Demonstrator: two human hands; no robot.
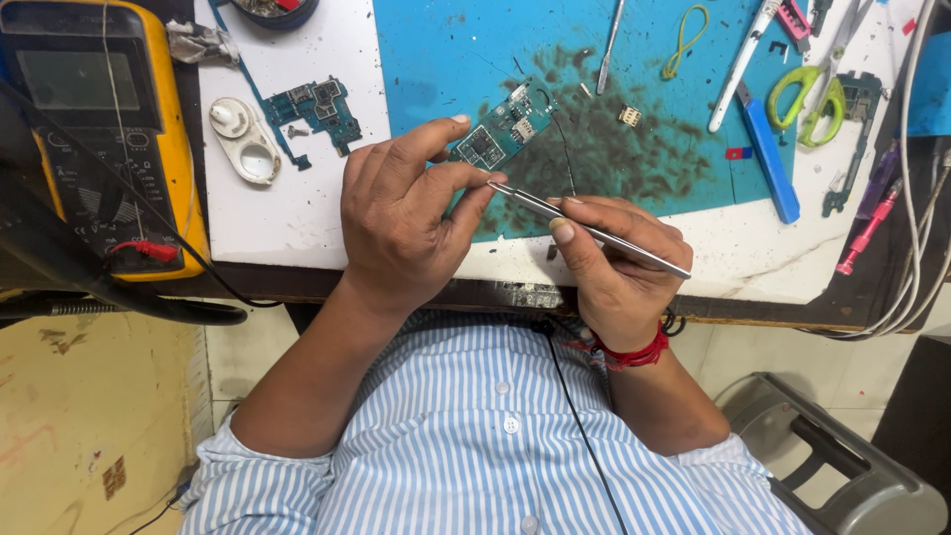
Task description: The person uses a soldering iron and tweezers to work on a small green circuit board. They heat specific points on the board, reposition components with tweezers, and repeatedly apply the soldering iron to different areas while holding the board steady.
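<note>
The small circuit board (502, 129) is pinched in the left hand (401, 213), held above the blue mat (436, 50) near the front edge of the tabletop (297, 213). The right hand (614, 263) grips tweezers (584, 230), whose tip is at the left fingers (474, 193). The tip could slip and scratch parts. If the pinch loosens, the board may fall over the edge.

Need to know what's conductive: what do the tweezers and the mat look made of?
Tweezers in the right hand: apparently bare metal, with a silvery brushed shine. Mat: probably rubber or silicone, matte blue, with dark staining.
</note>
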